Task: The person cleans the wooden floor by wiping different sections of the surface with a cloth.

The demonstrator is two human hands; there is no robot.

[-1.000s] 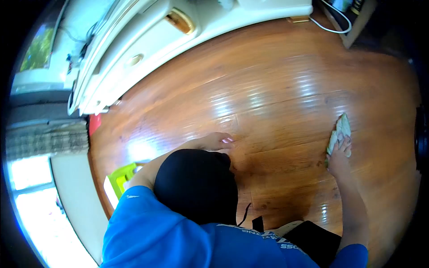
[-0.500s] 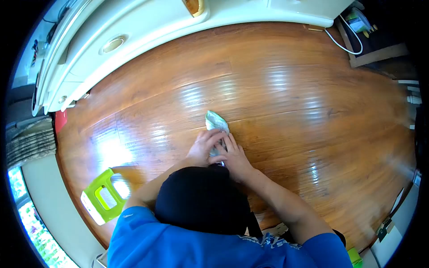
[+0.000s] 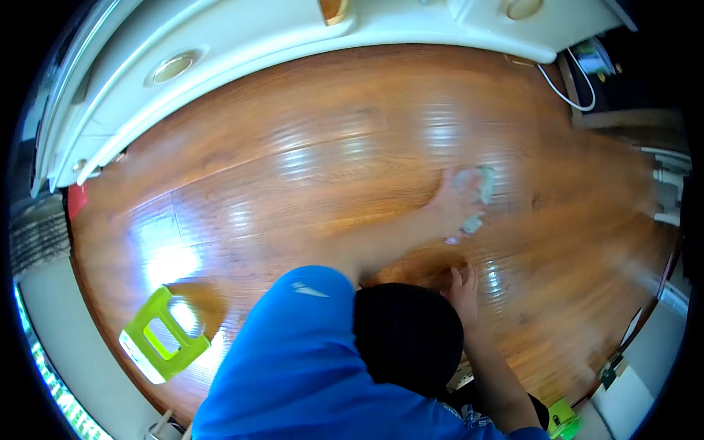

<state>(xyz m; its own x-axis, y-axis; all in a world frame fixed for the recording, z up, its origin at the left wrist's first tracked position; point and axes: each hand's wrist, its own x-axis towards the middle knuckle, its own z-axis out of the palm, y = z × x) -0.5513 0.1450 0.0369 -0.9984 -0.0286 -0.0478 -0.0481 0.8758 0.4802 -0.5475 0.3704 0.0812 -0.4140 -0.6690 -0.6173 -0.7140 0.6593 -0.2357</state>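
Observation:
My left hand (image 3: 456, 203) reaches across to the right, blurred by motion, with its fingers over a pale green and white cloth (image 3: 486, 183) at the wooden floor (image 3: 323, 183). Parts of the cloth stick out beyond the fingertips and below the hand. Closer to my body, my right hand (image 3: 463, 293) is beside my knee, low over the floor. Its fingers are stretched out and hold nothing; whether they touch the floor I cannot tell.
A white cabinet (image 3: 242, 55) curves along the far side. On the left stands a lime-green and white plastic stool (image 3: 163, 336). A white cable (image 3: 565, 99) loops near a dark shelf at upper right. Something bright green (image 3: 563, 422) is at lower right.
Both hands were together on the cloth in front of me. My left hand has carried it to the right, while my right hand has let go and drawn back toward my knee.

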